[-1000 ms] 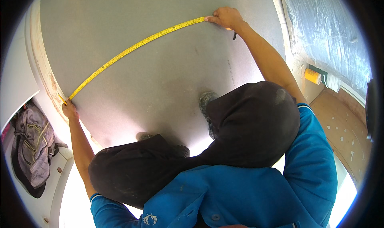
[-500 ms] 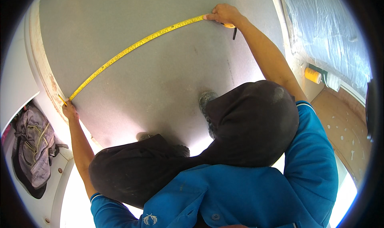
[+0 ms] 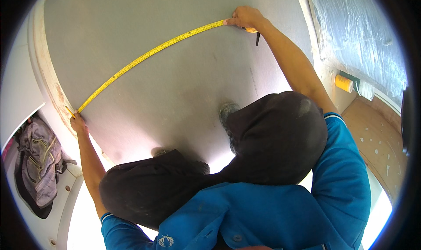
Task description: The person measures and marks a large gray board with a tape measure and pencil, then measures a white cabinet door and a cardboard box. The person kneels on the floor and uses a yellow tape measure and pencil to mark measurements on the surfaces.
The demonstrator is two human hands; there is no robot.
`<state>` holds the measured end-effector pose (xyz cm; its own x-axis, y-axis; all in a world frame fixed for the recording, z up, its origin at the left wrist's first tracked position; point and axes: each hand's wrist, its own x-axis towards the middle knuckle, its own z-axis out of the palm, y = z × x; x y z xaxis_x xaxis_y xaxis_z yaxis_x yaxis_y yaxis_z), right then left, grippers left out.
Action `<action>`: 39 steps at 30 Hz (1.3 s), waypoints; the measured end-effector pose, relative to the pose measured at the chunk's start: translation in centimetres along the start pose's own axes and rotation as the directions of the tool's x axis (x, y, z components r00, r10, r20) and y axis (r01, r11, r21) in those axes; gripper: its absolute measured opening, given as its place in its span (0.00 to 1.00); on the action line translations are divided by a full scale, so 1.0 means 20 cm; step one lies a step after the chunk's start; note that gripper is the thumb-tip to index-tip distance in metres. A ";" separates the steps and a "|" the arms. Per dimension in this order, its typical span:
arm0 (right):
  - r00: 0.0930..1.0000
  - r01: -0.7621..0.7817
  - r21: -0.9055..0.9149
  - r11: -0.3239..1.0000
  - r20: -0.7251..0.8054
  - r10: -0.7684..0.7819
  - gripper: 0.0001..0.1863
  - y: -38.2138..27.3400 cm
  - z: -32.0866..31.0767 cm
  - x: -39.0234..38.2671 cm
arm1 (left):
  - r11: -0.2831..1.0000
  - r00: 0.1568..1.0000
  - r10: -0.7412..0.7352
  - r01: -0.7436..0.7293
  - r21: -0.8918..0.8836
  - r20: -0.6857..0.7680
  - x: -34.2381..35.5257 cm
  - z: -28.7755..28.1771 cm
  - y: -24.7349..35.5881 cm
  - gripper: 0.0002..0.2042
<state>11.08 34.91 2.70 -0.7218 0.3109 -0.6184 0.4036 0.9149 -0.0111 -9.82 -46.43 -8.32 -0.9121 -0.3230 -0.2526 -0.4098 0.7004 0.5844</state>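
A yellow tape measure [image 3: 151, 52] stretches across a large grey board [image 3: 175, 100] from the left edge toward the upper right. My left hand [image 3: 78, 122] is closed at the board's left edge, pinching the tape's end with a slim yellow pencil [image 3: 68, 110] sticking up from the fingers. My right hand [image 3: 244, 18] grips the tape's far end and its case, which is mostly hidden under the palm, with a dark strap hanging below. My dark-trousered knees are bent over the lower part of the board, with my shoes partly visible beneath.
A grey backpack [image 3: 40, 162] lies in a recess at the left beside a white panel [image 3: 17, 87]. At right are plastic sheeting [image 3: 355, 35], a yellow bottle [image 3: 344, 82] and a paint-spotted brown board [image 3: 370, 140]. A pale strip [image 3: 52, 83] borders the grey board's left side.
The view has shifted very slightly, with the board, tape and both hands appearing a little lower than half a second ago. Both hands keep their grip on the tape.
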 end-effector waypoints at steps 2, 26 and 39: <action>1.000 0.015 -0.010 1.000 -0.017 -0.015 0.32 0.00 -0.01 0.01 | 1.000 1.000 0.001 -0.001 0.013 -0.013 -0.02 -0.01 0.02 0.23; 1.000 -0.024 -0.010 1.000 -0.003 0.024 0.32 -0.04 0.03 -0.05 | 0.977 0.995 -0.097 0.091 -0.195 -0.021 -0.10 -0.02 0.10 0.15; 0.998 0.022 0.013 1.000 -0.061 -0.021 0.29 -0.03 -0.10 0.01 | 0.999 0.999 -0.023 0.022 0.026 0.033 -0.01 -0.04 0.08 0.10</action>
<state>9.62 35.00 4.16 -0.7634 0.3064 -0.5685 0.3944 0.9183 -0.0347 -10.18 -45.75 -6.81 -0.9025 -0.3173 -0.2912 -0.4296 0.7096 0.5584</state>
